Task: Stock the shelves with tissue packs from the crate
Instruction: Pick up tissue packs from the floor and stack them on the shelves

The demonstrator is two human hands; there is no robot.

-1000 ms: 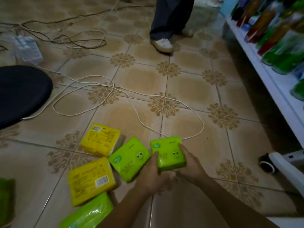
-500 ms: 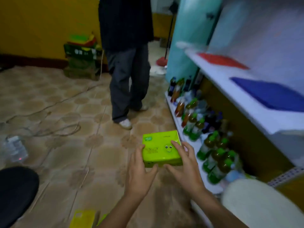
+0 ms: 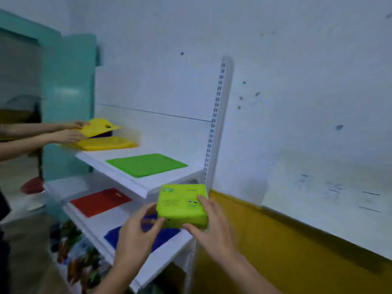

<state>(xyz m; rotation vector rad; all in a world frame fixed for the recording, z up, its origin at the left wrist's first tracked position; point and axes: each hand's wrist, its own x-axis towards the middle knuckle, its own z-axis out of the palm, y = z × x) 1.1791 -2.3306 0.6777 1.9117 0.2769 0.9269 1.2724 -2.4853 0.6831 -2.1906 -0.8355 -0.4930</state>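
A lime-green tissue pack (image 3: 182, 205) with a smiley face is held in the air between both my hands. My left hand (image 3: 135, 236) grips its near left corner and my right hand (image 3: 209, 228) grips its near right edge, thumb on top. The pack hovers in front of the white shelf unit, just below the front right end of the upper shelf (image 3: 118, 166) and above the lower shelf (image 3: 169, 253). A green mat (image 3: 146, 164) lies on the upper shelf. A red mat (image 3: 100, 201) and a blue mat (image 3: 163, 236) lie on the lower shelf. No crate is in view.
Another person's hands (image 3: 70, 132) handle yellow mats (image 3: 106, 143) at the upper shelf's far left end. A slotted white upright (image 3: 215, 122) stands at the shelf's right end. Bottles (image 3: 78, 251) fill the bottom shelf. A teal door (image 3: 67, 102) stands behind.
I have carried the green pack from the floor up to the level of the shelves, and my view has swung from the floor to the wall shelves. Both hands still grip the pack.
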